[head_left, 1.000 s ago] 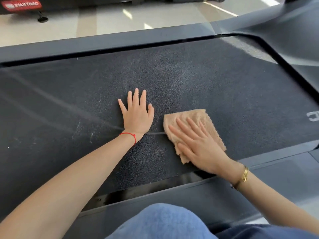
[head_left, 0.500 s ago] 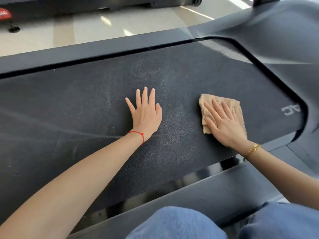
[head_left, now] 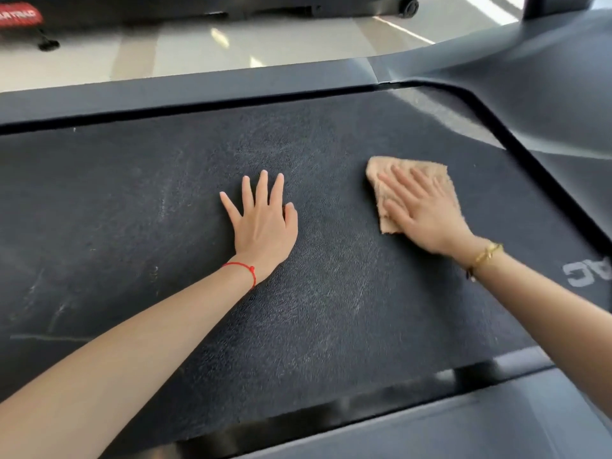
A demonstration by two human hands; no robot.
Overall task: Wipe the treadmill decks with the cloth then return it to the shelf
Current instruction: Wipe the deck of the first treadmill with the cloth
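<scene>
A person leans over a dark, textured treadmill deck (head_left: 331, 309). Their right hand (head_left: 427, 213) presses flat, fingers straight, on a folded tan cloth (head_left: 384, 207) lying on the deck's belt toward its right end, near the raised motor cover (head_left: 546, 104). The left hand (head_left: 263, 223) lies palm down on the bare belt to the left of the cloth, fingers spread wide, holding nothing. Pale streaks mark the belt left of that hand.
</scene>
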